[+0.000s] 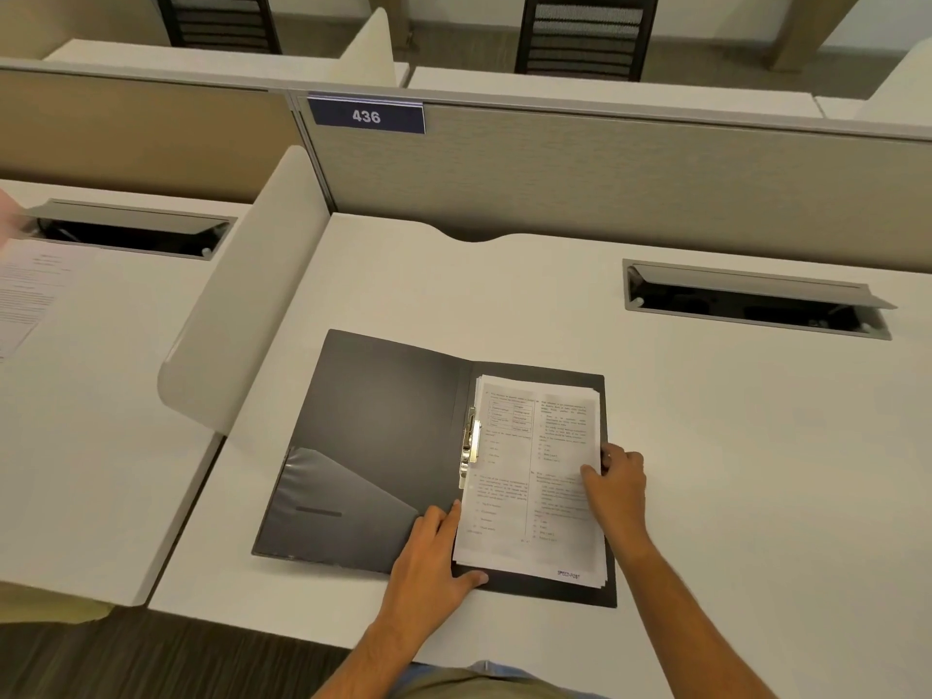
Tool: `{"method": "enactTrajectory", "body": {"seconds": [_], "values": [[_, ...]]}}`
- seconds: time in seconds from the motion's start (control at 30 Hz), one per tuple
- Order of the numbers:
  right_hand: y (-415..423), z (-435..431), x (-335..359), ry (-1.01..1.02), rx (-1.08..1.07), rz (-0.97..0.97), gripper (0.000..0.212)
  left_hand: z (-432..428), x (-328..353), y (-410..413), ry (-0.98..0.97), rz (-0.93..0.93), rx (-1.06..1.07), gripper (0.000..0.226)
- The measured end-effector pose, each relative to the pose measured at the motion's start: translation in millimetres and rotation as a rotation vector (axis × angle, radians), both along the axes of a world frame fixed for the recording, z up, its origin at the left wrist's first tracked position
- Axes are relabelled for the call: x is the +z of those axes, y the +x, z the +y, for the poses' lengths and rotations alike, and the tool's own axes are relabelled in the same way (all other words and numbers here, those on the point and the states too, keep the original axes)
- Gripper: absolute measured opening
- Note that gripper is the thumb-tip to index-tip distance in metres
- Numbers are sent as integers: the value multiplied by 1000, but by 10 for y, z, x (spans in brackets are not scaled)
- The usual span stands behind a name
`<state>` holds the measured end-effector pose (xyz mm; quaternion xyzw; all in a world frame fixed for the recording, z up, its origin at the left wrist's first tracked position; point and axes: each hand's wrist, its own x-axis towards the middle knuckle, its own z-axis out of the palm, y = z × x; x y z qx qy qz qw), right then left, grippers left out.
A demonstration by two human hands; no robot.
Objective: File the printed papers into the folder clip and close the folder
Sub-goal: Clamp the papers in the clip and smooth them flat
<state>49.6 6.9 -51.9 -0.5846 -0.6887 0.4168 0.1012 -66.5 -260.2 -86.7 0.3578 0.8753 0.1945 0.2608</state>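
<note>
A dark grey folder (383,421) lies open on the white desk. A stack of printed papers (524,476) rests on its right half, its left edge tucked under the metal clip (470,446) at the spine. My left hand (433,552) lies flat on the folder's lower middle, fingertips and thumb touching the stack's bottom left edge. Gripping the stack's right edge, my right hand (618,484) has its fingers on top of the sheets. The clip lever lies flat along the spine over the paper edge.
A cable slot (751,300) is cut into the desk at the back right. A curved divider panel (242,305) separates the left desk, where another printed sheet (30,290) lies beside a second slot (131,229). A partition with sign 436 (366,116) stands behind.
</note>
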Motion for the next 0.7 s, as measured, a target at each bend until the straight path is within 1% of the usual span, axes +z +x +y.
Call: {"method": "enactTrajectory", "body": {"seconds": [0.13, 0.27, 0.43, 0.7], "values": [[11, 46, -14, -1, -14, 30, 45, -13, -12, -5, 15, 12, 1, 89], [48, 122, -28, 14, -68, 51, 41, -12, 1, 3, 34, 15, 3, 94], [19, 170, -37, -34, 10, 46, 31, -26, -13, 11, 25, 35, -7, 89], [10, 262, -47, -39, -35, 58, 27, -35, -20, 10, 6, 36, -22, 82]]}}
